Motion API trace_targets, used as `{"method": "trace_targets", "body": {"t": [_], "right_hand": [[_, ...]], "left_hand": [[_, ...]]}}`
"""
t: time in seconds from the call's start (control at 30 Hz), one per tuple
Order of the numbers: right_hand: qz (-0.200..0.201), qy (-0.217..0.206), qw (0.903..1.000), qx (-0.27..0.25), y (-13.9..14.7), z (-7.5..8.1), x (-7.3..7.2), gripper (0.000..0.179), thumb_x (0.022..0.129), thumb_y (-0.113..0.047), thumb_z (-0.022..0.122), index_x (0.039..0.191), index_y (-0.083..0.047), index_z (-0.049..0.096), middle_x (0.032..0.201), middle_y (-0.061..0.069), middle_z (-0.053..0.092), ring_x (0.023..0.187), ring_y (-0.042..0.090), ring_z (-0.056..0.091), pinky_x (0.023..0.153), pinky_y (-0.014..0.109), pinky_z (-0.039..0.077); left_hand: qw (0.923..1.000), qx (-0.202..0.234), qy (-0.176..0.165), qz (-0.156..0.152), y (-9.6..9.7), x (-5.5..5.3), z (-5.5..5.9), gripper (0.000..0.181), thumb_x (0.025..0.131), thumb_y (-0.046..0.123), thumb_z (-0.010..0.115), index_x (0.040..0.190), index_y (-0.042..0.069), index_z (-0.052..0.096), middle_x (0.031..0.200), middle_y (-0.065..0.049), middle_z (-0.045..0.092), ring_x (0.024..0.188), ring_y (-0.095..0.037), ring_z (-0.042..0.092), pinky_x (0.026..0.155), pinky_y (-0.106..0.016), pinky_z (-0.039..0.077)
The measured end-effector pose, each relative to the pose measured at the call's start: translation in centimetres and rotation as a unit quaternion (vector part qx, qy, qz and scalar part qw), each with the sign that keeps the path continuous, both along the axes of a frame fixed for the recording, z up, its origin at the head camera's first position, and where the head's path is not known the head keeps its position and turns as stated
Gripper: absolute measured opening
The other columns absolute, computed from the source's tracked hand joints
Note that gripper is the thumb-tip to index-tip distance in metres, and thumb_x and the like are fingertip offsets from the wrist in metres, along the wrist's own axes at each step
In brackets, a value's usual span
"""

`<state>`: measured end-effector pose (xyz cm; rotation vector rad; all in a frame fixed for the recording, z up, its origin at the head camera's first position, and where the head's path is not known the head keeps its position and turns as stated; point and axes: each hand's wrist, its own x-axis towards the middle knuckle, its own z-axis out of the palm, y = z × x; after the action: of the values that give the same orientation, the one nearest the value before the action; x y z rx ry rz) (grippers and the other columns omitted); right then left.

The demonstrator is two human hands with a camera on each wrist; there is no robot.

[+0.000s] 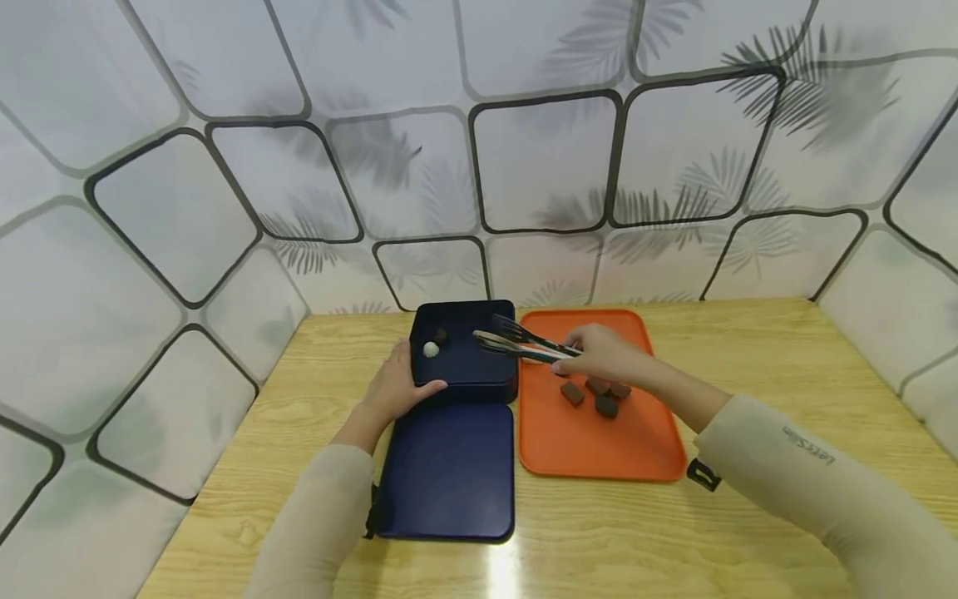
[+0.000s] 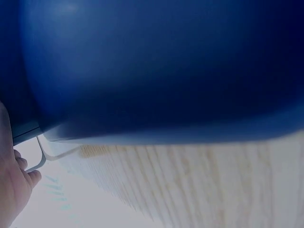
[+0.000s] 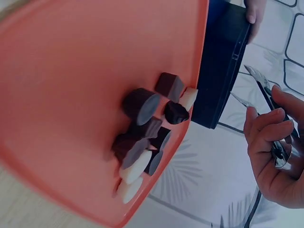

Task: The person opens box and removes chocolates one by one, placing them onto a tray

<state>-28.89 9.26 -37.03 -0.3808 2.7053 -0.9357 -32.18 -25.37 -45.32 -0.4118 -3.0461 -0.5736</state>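
Note:
My left hand [image 1: 392, 384] holds the near left corner of a dark blue box [image 1: 467, 390], its thumb along the front rim and its fingers at the left wall. Inside the box lie a white round chocolate [image 1: 431, 349] and a dark chocolate [image 1: 441, 335]. My right hand [image 1: 602, 353] grips metal tongs [image 1: 524, 343] with a fork-like end. The tips are spread apart over the box's right part, with no piece visible between them. In the right wrist view, dark chocolates [image 3: 141, 106] and white chocolates [image 3: 136, 167] sit on the orange tray [image 3: 95, 61].
The dark blue lid [image 1: 452, 474] lies flat in front of the box, beside the tray. All stand on a light wooden table [image 1: 599, 532]. A patterned cloth wall [image 1: 546, 166] rises behind the table and along its left side.

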Motion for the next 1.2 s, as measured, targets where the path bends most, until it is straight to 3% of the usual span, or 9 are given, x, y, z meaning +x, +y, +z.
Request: {"method": "trace_targets", "body": {"t": [0.17, 0.4, 0.5, 0.57, 0.73, 0.8, 1.03, 1.2], "right_hand": [[0.012, -0.059, 0.9979, -0.023, -2.1, 0.2, -1.0, 0.039, 0.085, -0.031, 0.07, 0.112, -0.005, 0.061, 0.051, 0.0, 0.047, 0.041, 0.011, 0.035, 0.045, 0.025, 0.035], [0.024, -0.136, 0.9894, -0.045, -5.3, 0.6, -1.9, 0.049, 0.088, -0.016, 0.067, 0.13, 0.001, 0.049, 0.059, 0.003, 0.056, 0.045, 0.011, 0.044, 0.046, 0.025, 0.038], [0.025, -0.133, 0.9896, -0.05, -6.7, 0.3, -2.2, 0.053, 0.088, -0.013, 0.067, 0.134, 0.004, 0.046, 0.061, 0.002, 0.057, 0.049, 0.012, 0.047, 0.052, 0.024, 0.043], [0.016, -0.126, 0.9904, -0.056, -7.6, 0.0, -2.4, 0.033, 0.088, -0.013, 0.067, 0.114, 0.003, 0.057, 0.058, 0.001, 0.05, 0.049, 0.012, 0.048, 0.054, 0.024, 0.044], [-0.025, -0.131, 0.988, -0.077, -9.8, -1.0, -2.9, 0.026, 0.087, -0.014, 0.069, 0.102, 0.002, 0.055, 0.069, 0.006, 0.051, 0.05, 0.013, 0.05, 0.05, 0.024, 0.045], [-0.036, -0.134, 0.9862, -0.09, -10.6, -1.4, -3.1, 0.045, 0.087, -0.014, 0.069, 0.123, 0.006, 0.05, 0.079, 0.01, 0.057, 0.05, 0.014, 0.052, 0.048, 0.024, 0.046], [-0.072, -0.122, 0.9857, -0.092, -12.4, -2.4, -3.5, 0.05, 0.086, -0.014, 0.07, 0.122, 0.011, 0.046, 0.071, 0.008, 0.053, 0.046, 0.014, 0.052, 0.045, 0.025, 0.046], [-0.082, -0.088, 0.9916, -0.048, -12.9, -2.8, -3.6, 0.034, 0.084, -0.015, 0.072, 0.103, 0.01, 0.057, 0.054, 0.005, 0.051, 0.04, 0.014, 0.051, 0.042, 0.025, 0.045]], "left_hand": [[1.0, 0.005, 0.006, -0.001, -0.1, 0.2, -0.1, 0.107, 0.082, 0.057, 0.064, 0.147, -0.011, 0.012, 0.152, -0.031, 0.016, 0.141, -0.042, 0.019, 0.112, -0.052, 0.022], [1.0, 0.003, 0.004, -0.003, -0.2, 0.3, -0.1, 0.107, 0.082, 0.056, 0.064, 0.147, -0.011, 0.012, 0.152, -0.03, 0.016, 0.141, -0.042, 0.018, 0.113, -0.051, 0.022], [1.0, 0.0, 0.006, 0.0, -0.1, 0.4, -0.2, 0.106, 0.083, 0.055, 0.064, 0.147, -0.01, 0.012, 0.152, -0.03, 0.016, 0.141, -0.042, 0.018, 0.112, -0.051, 0.022], [1.0, 0.0, 0.006, 0.0, 0.0, 0.4, -0.3, 0.105, 0.083, 0.055, 0.064, 0.148, -0.009, 0.012, 0.152, -0.03, 0.017, 0.141, -0.041, 0.018, 0.113, -0.051, 0.022], [0.9999, 0.009, 0.004, -0.004, 0.1, 0.3, -0.4, 0.106, 0.083, 0.056, 0.064, 0.148, -0.009, 0.011, 0.153, -0.029, 0.016, 0.141, -0.041, 0.018, 0.113, -0.051, 0.022], [0.9999, 0.011, 0.007, -0.003, 0.0, 0.3, -0.4, 0.106, 0.083, 0.055, 0.064, 0.147, -0.01, 0.011, 0.152, -0.03, 0.016, 0.141, -0.042, 0.018, 0.112, -0.052, 0.023], [0.9999, 0.01, 0.007, -0.004, -0.3, 0.5, -0.2, 0.106, 0.083, 0.054, 0.065, 0.147, -0.01, 0.011, 0.153, -0.03, 0.016, 0.141, -0.042, 0.019, 0.111, -0.052, 0.024], [0.9998, 0.014, 0.007, -0.008, -0.2, 0.6, -0.3, 0.105, 0.083, 0.055, 0.065, 0.147, -0.01, 0.013, 0.152, -0.03, 0.017, 0.141, -0.042, 0.02, 0.111, -0.052, 0.024]]}}
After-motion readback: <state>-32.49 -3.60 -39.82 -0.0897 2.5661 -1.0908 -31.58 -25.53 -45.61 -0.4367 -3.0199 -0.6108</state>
